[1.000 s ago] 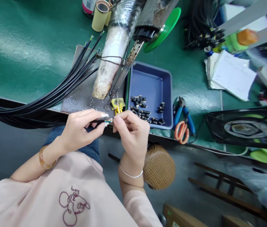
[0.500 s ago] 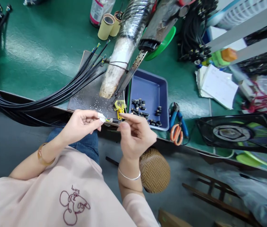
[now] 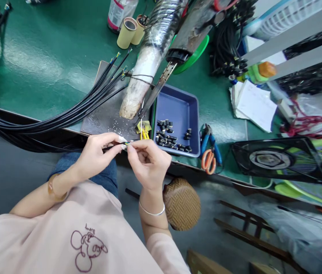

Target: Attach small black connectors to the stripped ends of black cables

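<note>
My left hand (image 3: 98, 154) is closed in a pinch on the stripped end of a black cable (image 3: 110, 146), with white wrapping on its fingertips. Thin coloured wires (image 3: 126, 143) come out between the fingers. Opposite it, my right hand (image 3: 151, 161) has its thumb and forefinger pressed together at these wires. Its fingertips almost meet those of the left hand. Just beyond the hands, a yellow object (image 3: 145, 131) lies by a dark board (image 3: 92, 121) strewn with small white bits. A blue tray (image 3: 178, 110) of small black connectors (image 3: 165, 140) stands right of it.
A bundle of black cables (image 3: 49, 123) runs along the bench edge from the left. Over the board hang a wrapped duct (image 3: 138, 89) and a metal bar (image 3: 161, 85). Blue-handled cutters (image 3: 214, 144), orange-handled scissors (image 3: 208, 161) and a black fan (image 3: 272, 159) are at right.
My right hand has moved left and closed its thumb and forefinger at the coloured wires by my left hand. The view has shifted slightly.
</note>
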`<state>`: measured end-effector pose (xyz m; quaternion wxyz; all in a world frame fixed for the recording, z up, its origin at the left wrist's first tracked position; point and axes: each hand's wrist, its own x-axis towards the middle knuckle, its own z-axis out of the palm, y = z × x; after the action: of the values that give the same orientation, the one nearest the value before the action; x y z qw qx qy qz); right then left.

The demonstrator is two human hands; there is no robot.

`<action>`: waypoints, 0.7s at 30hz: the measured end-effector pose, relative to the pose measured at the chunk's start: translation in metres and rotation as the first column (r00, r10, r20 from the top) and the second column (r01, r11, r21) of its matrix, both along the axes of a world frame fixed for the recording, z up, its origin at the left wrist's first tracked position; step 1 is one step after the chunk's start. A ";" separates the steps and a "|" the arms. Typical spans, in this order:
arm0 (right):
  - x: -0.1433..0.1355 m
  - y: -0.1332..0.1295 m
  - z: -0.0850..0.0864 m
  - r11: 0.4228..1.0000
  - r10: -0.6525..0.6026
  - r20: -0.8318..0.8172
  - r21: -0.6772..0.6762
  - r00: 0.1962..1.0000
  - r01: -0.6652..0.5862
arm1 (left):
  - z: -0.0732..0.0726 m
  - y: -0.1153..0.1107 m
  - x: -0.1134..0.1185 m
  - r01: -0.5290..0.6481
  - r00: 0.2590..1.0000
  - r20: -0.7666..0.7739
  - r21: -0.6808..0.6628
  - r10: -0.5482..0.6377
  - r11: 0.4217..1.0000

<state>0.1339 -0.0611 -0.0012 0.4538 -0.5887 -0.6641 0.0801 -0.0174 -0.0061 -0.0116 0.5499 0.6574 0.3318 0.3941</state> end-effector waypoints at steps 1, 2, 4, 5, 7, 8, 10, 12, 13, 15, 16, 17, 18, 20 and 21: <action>0.001 0.001 -0.001 0.999 0.046 -0.001 0.002 0.999 -0.046 | 0.001 0.003 -0.003 0.087 0.996 0.031 -0.142 -0.083 0.986; 0.002 0.003 -0.002 0.996 0.089 0.002 0.004 0.996 -0.089 | 0.002 0.006 -0.005 0.167 0.986 0.058 -0.253 -0.157 0.953; 0.004 0.005 -0.004 0.990 0.139 0.018 0.012 0.990 -0.139 | 0.004 0.011 -0.010 0.219 0.976 0.089 -0.367 -0.200 0.904; 0.004 0.005 -0.005 0.990 0.139 0.027 0.020 0.990 -0.139 | 0.005 0.012 -0.011 0.213 0.977 0.094 -0.391 -0.191 0.895; 0.004 0.005 -0.006 0.994 0.090 0.012 0.069 0.996 -0.090 | 0.006 0.014 -0.011 0.186 0.982 0.105 -0.406 -0.157 0.895; 0.003 0.004 -0.007 0.992 0.048 -0.030 0.116 0.998 -0.044 | 0.007 0.013 -0.010 0.175 0.984 0.109 -0.407 -0.143 0.896; 0.004 0.002 -0.007 0.967 -0.028 -0.169 0.243 0.985 0.070 | 0.008 0.013 -0.005 0.147 0.988 0.107 -0.401 -0.113 0.904; 0.006 0.000 -0.006 0.927 -0.073 -0.284 0.334 0.956 0.170 | 0.008 0.013 0.000 0.109 0.993 0.093 -0.390 -0.079 0.914; 0.007 -0.001 -0.006 0.915 -0.094 -0.301 0.349 0.949 0.201 | 0.009 0.014 0.002 0.094 0.994 0.087 -0.380 -0.066 0.920; 0.010 -0.003 -0.007 0.922 -0.152 -0.250 0.313 0.956 0.228 | 0.009 0.015 0.006 0.079 0.995 0.082 -0.352 -0.054 0.932; 0.012 -0.004 -0.007 0.932 -0.174 -0.188 0.287 0.967 0.223 | 0.009 0.016 0.008 0.076 0.995 0.081 -0.336 -0.052 0.939; 0.013 -0.004 -0.008 0.940 -0.181 -0.107 0.272 0.978 0.204 | 0.009 0.017 0.009 0.073 0.996 0.080 -0.318 -0.050 0.945; 0.014 -0.004 -0.009 0.947 -0.179 -0.019 0.269 0.984 0.177 | 0.009 0.018 0.010 0.067 0.996 0.078 -0.300 -0.045 0.952; 0.014 -0.002 -0.012 0.953 -0.153 0.126 0.282 0.980 0.112 | 0.009 0.020 0.013 0.045 0.997 0.069 -0.270 -0.027 0.962; 0.014 0.000 -0.014 0.953 -0.140 0.160 0.289 0.977 0.090 | 0.009 0.021 0.014 0.031 0.998 0.064 -0.259 -0.015 0.965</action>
<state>0.1475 -0.0607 -0.0147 0.4751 -0.5611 -0.6712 -0.0945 -0.0038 0.0151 -0.0026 0.6459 0.5709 0.3558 0.3610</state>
